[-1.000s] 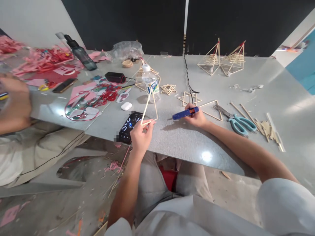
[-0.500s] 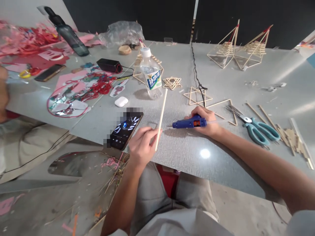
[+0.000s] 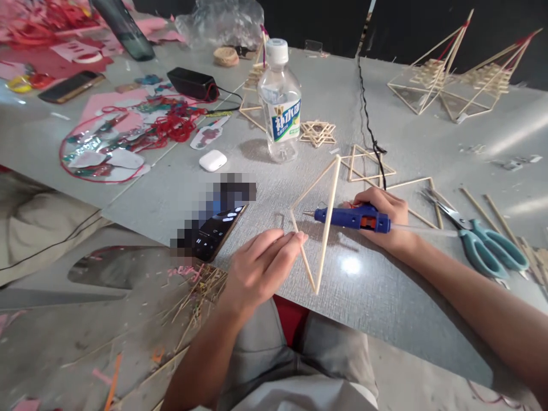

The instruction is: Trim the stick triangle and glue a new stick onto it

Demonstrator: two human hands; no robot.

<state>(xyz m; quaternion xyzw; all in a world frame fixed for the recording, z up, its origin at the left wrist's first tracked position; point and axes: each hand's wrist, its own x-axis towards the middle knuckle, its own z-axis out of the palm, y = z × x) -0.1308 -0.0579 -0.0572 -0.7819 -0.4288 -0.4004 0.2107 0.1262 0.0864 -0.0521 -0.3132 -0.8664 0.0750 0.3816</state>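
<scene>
My left hand [image 3: 261, 265] pinches the left corner of a triangle of thin wooden sticks [image 3: 327, 222], which stands tilted over the grey table [image 3: 308, 285]. My right hand [image 3: 387, 220] grips a blue glue gun [image 3: 351, 218] lying level, its nozzle pointing left toward the triangle's left corner, a short gap from it. A clear glue stick juts from the gun's back. Both hands are near the table's front edge.
A water bottle [image 3: 280, 103] stands behind the triangle. A phone [image 3: 216, 228] and white earbud case [image 3: 213, 160] lie to the left. Teal scissors [image 3: 483, 242] and loose sticks lie at right. Stick stars [image 3: 363, 165] and pyramids [image 3: 432, 74] sit farther back. Red and pink paper scraps [image 3: 141, 131] cover the left.
My left hand turned the stick triangle from upright, through edge-on, to tilted flat toward me and lowered it. My right hand brought the glue gun nearer it. The view moved closer.
</scene>
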